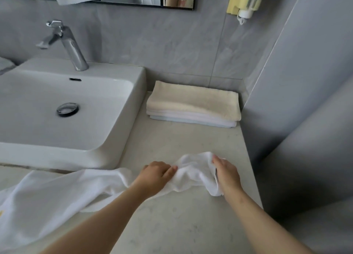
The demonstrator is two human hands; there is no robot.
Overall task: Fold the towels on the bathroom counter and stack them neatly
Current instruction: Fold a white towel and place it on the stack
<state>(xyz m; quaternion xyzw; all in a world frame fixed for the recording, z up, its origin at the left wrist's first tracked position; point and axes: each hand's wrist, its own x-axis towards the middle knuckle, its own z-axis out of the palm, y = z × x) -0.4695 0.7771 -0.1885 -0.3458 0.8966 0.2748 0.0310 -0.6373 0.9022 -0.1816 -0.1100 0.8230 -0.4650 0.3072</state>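
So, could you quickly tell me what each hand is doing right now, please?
The left hand is closed, pinching the white towel.
The right hand is closed, gripping that towel's bunched end.

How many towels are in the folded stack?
3: cream towel on top, white towel in the middle, pale blue towel at the bottom; thinner ones may be hidden between.

On counter at 10 o'clock: sink, faucet behind at 11. At 1, rt of sink: folded stack. Nearer, loose towel 8 to 5, L hand & R hand on rt end
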